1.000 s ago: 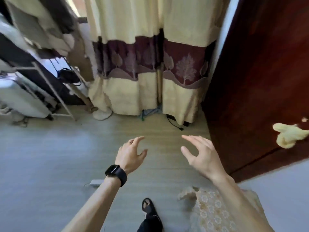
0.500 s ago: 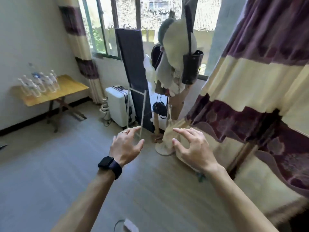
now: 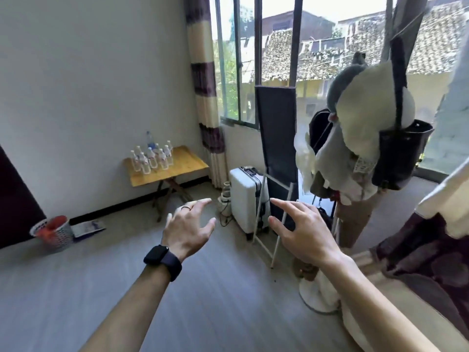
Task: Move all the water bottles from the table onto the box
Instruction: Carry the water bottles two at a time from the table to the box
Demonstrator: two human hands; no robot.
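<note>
Your left hand (image 3: 186,229) and right hand (image 3: 302,229) hover spread and empty, the bottles (image 3: 152,157) clustered close on the counter (image 3: 182,163) far off at ten o'clock, so a careless grab could topple neighbours.

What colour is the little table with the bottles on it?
Yellow, a light wood top on dark folding legs, seen from the head camera.

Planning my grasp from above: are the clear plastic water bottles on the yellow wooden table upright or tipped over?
Upright. The clear plastic water bottles stand clustered on the yellow wooden table, caps up; none lies flat.
</note>
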